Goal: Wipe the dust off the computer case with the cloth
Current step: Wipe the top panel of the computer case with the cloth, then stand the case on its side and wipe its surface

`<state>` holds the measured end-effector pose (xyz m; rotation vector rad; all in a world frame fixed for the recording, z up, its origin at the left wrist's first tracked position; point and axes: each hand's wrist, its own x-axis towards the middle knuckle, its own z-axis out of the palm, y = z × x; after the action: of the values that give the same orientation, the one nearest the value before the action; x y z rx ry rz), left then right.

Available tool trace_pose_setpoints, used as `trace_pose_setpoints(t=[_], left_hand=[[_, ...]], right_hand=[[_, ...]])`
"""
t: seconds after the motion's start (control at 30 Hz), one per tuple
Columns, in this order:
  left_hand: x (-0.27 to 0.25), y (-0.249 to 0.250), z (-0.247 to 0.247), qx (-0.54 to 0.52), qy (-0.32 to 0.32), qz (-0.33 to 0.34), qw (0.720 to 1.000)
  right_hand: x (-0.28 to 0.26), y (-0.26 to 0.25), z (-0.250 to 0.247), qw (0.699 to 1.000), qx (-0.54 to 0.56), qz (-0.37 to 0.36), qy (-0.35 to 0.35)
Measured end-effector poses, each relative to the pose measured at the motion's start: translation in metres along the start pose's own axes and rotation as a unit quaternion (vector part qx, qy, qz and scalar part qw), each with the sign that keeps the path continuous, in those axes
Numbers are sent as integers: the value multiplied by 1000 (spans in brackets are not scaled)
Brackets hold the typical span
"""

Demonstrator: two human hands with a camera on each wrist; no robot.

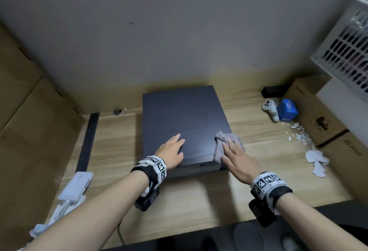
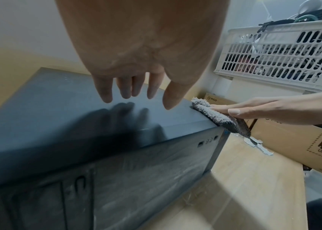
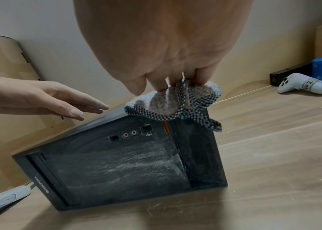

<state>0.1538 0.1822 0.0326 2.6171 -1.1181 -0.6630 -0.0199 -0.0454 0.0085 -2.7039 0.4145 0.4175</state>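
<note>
A black computer case (image 1: 183,119) lies flat on the wooden desk (image 1: 258,137), its dusty front panel (image 3: 117,163) facing me. My left hand (image 1: 171,149) rests flat, fingers straight, on the near-left part of the case top (image 2: 67,116). A grey fluffy cloth (image 1: 221,143) with a checked backing (image 3: 195,109) sits on the near-right corner of the top and hangs over the edge. On the cloth (image 2: 215,116) my right hand (image 1: 237,159) presses down with flat, straight fingers (image 2: 235,111).
A white controller (image 1: 269,109), a blue box (image 1: 287,110) and a small black box (image 1: 272,91) lie at the right rear. Cardboard boxes (image 1: 318,119) and a white basket (image 1: 346,51) line the right side, with torn paper scraps (image 1: 316,159) beside them. Cardboard (image 1: 29,121) walls the left; a white device (image 1: 76,186) lies near-left.
</note>
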Motion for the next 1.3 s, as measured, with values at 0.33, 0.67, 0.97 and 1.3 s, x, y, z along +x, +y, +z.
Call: trace_pose_setpoints(t=[0.33, 0.67, 0.97, 1.3], left_hand=[[60, -34, -29, 60, -23, -5, 998], [85, -60, -44, 4, 34, -50, 998], [24, -133, -43, -91, 98, -216, 967], [-53, -167, -7, -263, 134, -205, 933]], right_hand=[[88, -1, -30, 998, 16, 37, -56], [259, 6, -84, 998, -4, -47, -31], [304, -157, -57, 968, -33, -231, -95], [151, -221, 32, 883, -70, -457, -76]])
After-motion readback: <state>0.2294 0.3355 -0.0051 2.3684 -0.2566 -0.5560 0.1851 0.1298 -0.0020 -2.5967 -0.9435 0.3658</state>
